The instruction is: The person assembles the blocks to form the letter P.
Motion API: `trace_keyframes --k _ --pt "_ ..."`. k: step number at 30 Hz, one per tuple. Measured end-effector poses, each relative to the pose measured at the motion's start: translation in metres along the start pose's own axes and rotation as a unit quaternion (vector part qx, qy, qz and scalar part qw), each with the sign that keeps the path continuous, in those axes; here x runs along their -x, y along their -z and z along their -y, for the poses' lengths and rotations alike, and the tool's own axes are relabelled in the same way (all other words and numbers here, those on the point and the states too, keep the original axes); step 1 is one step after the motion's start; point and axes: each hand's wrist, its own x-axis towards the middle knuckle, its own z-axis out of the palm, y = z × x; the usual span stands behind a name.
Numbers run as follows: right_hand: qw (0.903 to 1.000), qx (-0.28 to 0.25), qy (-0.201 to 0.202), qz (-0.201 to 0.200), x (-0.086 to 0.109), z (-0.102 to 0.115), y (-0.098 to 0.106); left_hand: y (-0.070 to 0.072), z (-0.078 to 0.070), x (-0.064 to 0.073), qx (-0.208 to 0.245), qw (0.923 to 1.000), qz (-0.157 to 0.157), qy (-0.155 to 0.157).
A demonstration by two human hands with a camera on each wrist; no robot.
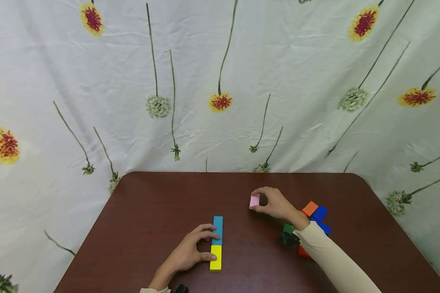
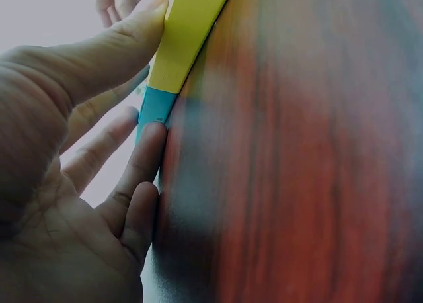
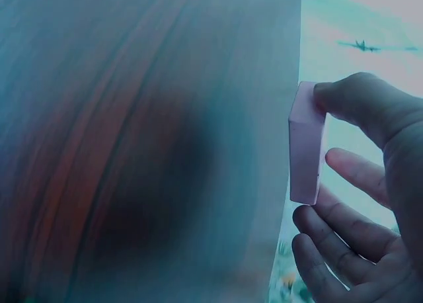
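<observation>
A light-blue block and a yellow block lie end to end in a line on the table. My left hand reaches over them from the left, its thumb at the yellow block and fingertips on the blue one; the left wrist view shows a finger against the blue block's face. Farther back and to the right, my right hand pinches a pink block between thumb and fingers. Seen from the right wrist, the pink block has the thumb at one end and fingers at the other.
Beside the right forearm sits a loose group with an orange block, blue blocks, a green block and red pieces, partly hidden by the sleeve. The dark brown table ends at a white floral cloth behind.
</observation>
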Motion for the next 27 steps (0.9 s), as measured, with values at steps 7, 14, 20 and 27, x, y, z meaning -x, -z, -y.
trace_keyframes --k 7,14,20,27 --pt "0.9994 -0.012 0.03 -0.012 -0.016 0.023 -0.018 0.001 -0.001 0.0 0.0 1.0 -0.006 0.001" --pt "0.9982 -0.04 0.043 -0.006 -0.026 0.035 -0.035 0.001 -0.001 0.0 0.002 1.0 -0.003 0.003" --pt "0.9974 -0.055 0.047 -0.002 -0.035 0.045 -0.046 0.0 -0.002 -0.001 0.005 1.0 0.0 -0.001" --pt "0.9964 -0.061 0.057 0.012 -0.043 0.053 -0.057 -0.001 -0.001 -0.001 0.013 0.9999 -0.001 0.001"
